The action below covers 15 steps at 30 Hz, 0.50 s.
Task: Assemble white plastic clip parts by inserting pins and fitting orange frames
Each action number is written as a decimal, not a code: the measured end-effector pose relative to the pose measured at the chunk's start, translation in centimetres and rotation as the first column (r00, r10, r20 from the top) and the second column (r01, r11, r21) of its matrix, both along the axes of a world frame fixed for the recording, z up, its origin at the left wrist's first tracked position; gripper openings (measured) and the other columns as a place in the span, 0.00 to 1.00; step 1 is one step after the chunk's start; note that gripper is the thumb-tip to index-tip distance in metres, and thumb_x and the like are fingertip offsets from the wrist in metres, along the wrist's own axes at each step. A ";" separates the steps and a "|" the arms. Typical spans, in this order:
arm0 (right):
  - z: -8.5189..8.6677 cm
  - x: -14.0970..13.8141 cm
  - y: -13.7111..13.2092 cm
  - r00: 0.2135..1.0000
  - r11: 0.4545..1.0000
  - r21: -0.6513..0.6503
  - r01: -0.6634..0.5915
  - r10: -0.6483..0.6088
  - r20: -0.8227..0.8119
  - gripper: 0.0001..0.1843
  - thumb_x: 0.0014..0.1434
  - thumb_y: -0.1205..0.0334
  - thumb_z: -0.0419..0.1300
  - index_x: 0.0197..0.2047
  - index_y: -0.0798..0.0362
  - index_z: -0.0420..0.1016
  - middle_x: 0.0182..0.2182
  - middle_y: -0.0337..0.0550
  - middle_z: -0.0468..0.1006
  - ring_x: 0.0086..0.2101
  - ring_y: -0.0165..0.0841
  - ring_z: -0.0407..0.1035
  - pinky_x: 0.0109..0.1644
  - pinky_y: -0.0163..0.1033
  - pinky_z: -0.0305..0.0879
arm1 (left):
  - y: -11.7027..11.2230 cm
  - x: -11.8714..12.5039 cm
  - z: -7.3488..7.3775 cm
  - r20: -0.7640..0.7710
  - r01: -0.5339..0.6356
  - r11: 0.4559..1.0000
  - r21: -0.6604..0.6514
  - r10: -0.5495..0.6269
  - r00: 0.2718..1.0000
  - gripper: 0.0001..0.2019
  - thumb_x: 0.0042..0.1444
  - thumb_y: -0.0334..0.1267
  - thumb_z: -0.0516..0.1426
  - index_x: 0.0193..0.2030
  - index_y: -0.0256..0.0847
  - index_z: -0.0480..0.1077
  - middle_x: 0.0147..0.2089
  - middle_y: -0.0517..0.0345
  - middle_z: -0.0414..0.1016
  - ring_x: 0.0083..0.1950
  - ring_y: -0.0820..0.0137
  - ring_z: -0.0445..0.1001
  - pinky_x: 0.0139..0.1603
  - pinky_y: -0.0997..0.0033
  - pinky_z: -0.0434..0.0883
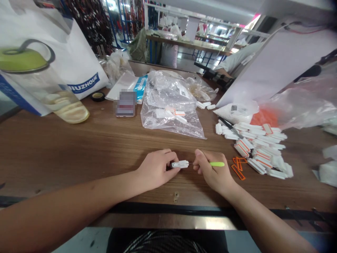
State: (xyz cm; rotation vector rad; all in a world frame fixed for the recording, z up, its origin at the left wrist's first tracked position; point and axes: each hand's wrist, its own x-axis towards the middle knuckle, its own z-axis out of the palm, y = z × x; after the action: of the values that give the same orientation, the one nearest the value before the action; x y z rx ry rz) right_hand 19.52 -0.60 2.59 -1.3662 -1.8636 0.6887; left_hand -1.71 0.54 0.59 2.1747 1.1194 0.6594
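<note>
Blue metal racks point(117, 24) and a long wooden table point(184, 44) stand beyond the brown workbench point(65, 147).

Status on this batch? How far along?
Seems done: the white plastic pieces heaped at right, several showing orange frames. In hand: the left hand grips one white piece, the right hand holds a lime-green-handled pick to it. Seems left: loose orange frames, and a clear plastic bag with more pieces.
</note>
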 end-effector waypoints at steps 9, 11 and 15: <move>0.1 0.1 -0.1 0.989 0.999 -0.037 0.027 -0.032 -0.141 0.26 0.69 0.54 0.52 0.20 0.55 0.70 0.16 0.37 0.72 0.15 0.24 0.65 0.20 0.30 0.61 | 0.0 0.0 -0.3 -0.010 0.001 1.000 0.004 -0.001 1.000 0.02 0.57 0.37 0.59 0.36 0.43 0.72 0.33 0.63 0.69 0.32 0.72 0.68 0.33 0.71 0.63; 0.0 0.0 0.0 0.991 0.999 -0.039 0.021 -0.025 -0.131 0.26 0.69 0.53 0.52 0.20 0.55 0.70 0.16 0.37 0.72 0.15 0.24 0.65 0.20 0.29 0.60 | 0.1 0.0 -0.2 -0.011 0.001 1.000 0.006 -0.001 1.000 0.02 0.57 0.37 0.59 0.36 0.43 0.72 0.32 0.63 0.69 0.32 0.72 0.68 0.33 0.71 0.63; -0.2 -0.1 0.2 0.991 0.997 -0.070 0.040 -0.048 -0.121 0.26 0.68 0.52 0.52 0.21 0.55 0.70 0.16 0.38 0.73 0.15 0.24 0.65 0.20 0.29 0.60 | 0.1 0.0 0.1 -0.018 0.007 1.000 -0.005 -0.007 1.000 0.02 0.57 0.37 0.59 0.36 0.42 0.72 0.32 0.63 0.69 0.32 0.72 0.68 0.33 0.71 0.63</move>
State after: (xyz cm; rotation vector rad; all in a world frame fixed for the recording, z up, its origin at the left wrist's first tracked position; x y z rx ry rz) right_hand 19.45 -0.43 2.37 -1.3721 -1.7223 0.8013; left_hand -1.70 0.61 0.67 2.1837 1.1215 0.6350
